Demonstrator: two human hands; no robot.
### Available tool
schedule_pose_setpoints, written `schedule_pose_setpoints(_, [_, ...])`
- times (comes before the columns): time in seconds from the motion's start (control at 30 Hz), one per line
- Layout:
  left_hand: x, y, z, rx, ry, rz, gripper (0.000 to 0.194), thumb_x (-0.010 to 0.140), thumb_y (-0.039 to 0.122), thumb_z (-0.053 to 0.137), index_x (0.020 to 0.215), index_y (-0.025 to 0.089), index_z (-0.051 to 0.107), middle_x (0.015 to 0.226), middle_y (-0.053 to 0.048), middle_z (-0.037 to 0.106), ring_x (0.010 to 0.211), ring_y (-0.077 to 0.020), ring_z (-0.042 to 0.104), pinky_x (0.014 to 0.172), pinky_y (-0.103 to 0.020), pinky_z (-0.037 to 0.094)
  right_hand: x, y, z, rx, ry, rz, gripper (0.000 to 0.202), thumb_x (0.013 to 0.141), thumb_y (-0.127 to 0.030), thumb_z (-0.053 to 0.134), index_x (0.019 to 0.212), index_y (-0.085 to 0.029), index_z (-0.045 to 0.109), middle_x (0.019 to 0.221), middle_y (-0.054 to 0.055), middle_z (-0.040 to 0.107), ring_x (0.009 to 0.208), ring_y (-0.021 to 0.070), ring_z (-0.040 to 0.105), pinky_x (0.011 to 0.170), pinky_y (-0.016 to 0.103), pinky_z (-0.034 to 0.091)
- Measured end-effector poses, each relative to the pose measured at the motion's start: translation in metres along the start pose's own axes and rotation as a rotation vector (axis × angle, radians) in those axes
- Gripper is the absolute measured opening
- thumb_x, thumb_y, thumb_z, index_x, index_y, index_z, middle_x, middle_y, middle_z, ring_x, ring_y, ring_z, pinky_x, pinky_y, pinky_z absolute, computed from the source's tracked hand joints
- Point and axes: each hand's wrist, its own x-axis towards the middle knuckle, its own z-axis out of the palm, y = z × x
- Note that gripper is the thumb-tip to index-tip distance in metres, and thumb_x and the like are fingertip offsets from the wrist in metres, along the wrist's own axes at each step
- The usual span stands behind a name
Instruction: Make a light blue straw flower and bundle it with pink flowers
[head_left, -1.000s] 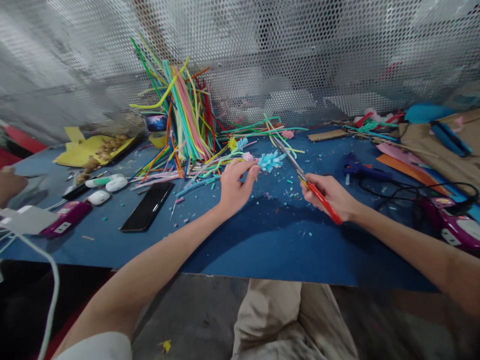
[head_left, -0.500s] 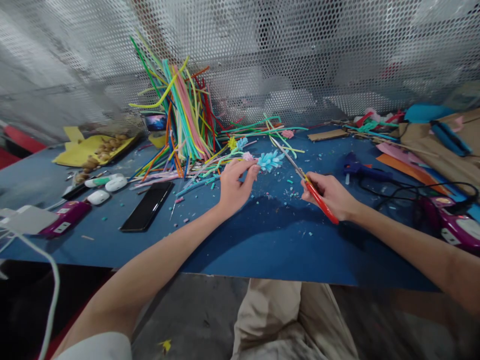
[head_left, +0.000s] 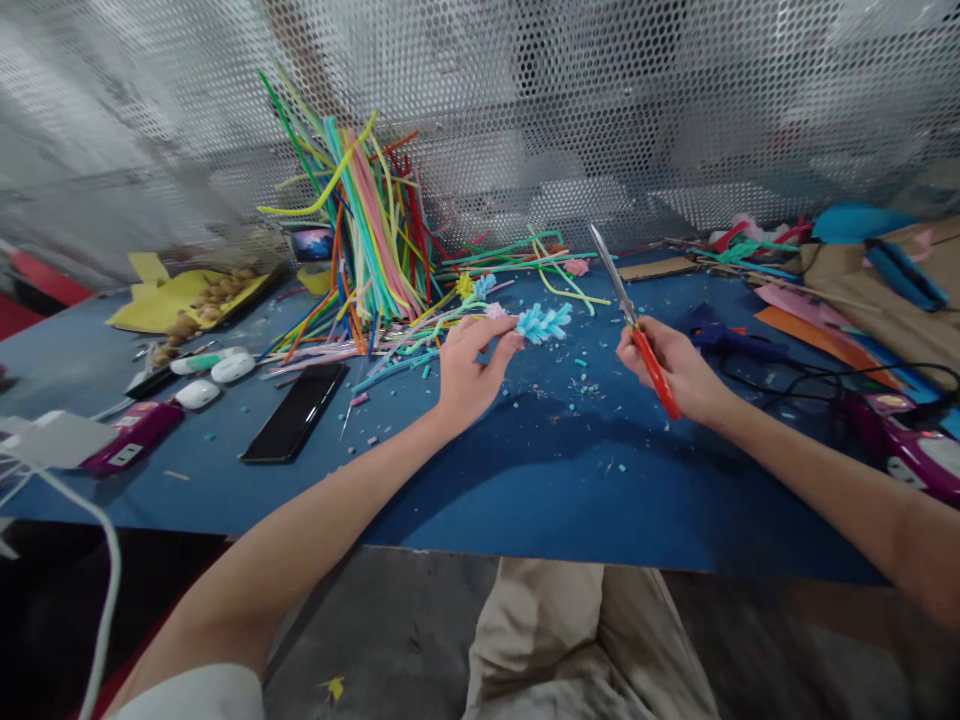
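the left hand (head_left: 474,362) pinches the fluffy blue piece (head_left: 544,323) by its left end, over the bench (head_left: 480,490); the right hand (head_left: 667,368) wraps its grip around red-handled scissors (head_left: 628,306). the piece looks light, soft and easily crushed, so that end seems the best hold.

A plain white sleeve (head_left: 191,695) showed between seven and eight o'clock, ending in a smooth hem partway along the arm and leaving the left forearm (head_left: 352,480) bare. Between three and four o'clock, the slender right forearm (head_left: 832,490) was bare too. Near six o'clock were loose beige trousers (head_left: 536,630), deeply creased, with greyish patches lower down.
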Motion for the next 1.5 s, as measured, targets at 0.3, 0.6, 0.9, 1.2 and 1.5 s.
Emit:
schedule_pose_setpoints(0.3, [-0.004, -0.003, -0.004, 0.161, -0.084, 0.181, 0.023, 0.096, 0.048, 0.063, 0.105, 0.034, 0.079, 0.087, 0.0, 0.079, 0.078, -0.0187, 0.059, 0.08, -0.039, 0.042, 0.02, 0.04, -0.03, -0.734, 0.039, -0.008, 0.046, 0.08, -0.053, 0.067, 0.105, -0.015, 0.07, 0.098, 0.016, 0.072, 0.093, 0.0327, 0.067, 0.085, 0.047, 0.05])
schedule_pose_setpoints(0.6, [-0.005, -0.006, -0.003, 0.229, -0.14, 0.312, 0.02, 0.095, 0.046, 0.066, 0.109, 0.039, 0.078, 0.09, 0.004, 0.08, 0.078, -0.0197, 0.056, 0.079, -0.041, 0.038, -0.006, -0.018, -0.028, -0.359, 0.11, -0.43, 0.03, 0.094, -0.037, 0.06, 0.121, -0.029, 0.069, 0.111, 0.007, 0.073, 0.099, 0.0265, 0.069, 0.094, 0.046, 0.054])
schedule_pose_setpoints(0.9, [-0.006, 0.0, -0.003, 0.191, -0.135, 0.382, 0.022, 0.093, 0.037, 0.07, 0.114, 0.04, 0.075, 0.096, 0.006, 0.08, 0.078, -0.0182, 0.057, 0.076, -0.039, 0.038, -0.01, -0.011, -0.014, -0.427, 0.09, -0.517, 0.022, 0.097, -0.039, 0.059, 0.11, -0.033, 0.076, 0.107, 0.003, 0.078, 0.102, 0.0241, 0.072, 0.097, 0.041, 0.054])
schedule_pose_setpoints(1.2, [-0.005, 0.001, -0.001, 0.18, -0.095, 0.468, 0.028, 0.089, 0.03, 0.076, 0.116, 0.035, 0.075, 0.102, 0.008, 0.079, 0.078, -0.0164, 0.054, 0.074, -0.036, 0.038, -0.006, -0.016, -0.007, -0.395, 0.242, -0.837, 0.014, 0.088, -0.019, 0.071, 0.1, -0.027, 0.07, 0.094, 0.0, 0.078, 0.083, 0.0173, 0.072, 0.082, 0.034, 0.058])
schedule_pose_setpoints(1.5, [-0.005, 0.003, -0.002, 0.192, -0.061, 0.452, 0.021, 0.09, 0.034, 0.075, 0.111, 0.035, 0.077, 0.094, 0.008, 0.08, 0.073, -0.016, 0.053, 0.073, -0.037, 0.037, -0.009, -0.023, 0.006, -0.25, 0.381, -0.775, 0.014, 0.085, -0.016, 0.074, 0.092, -0.027, 0.071, 0.083, 0.0, 0.077, 0.074, 0.0187, 0.069, 0.073, 0.037, 0.056])
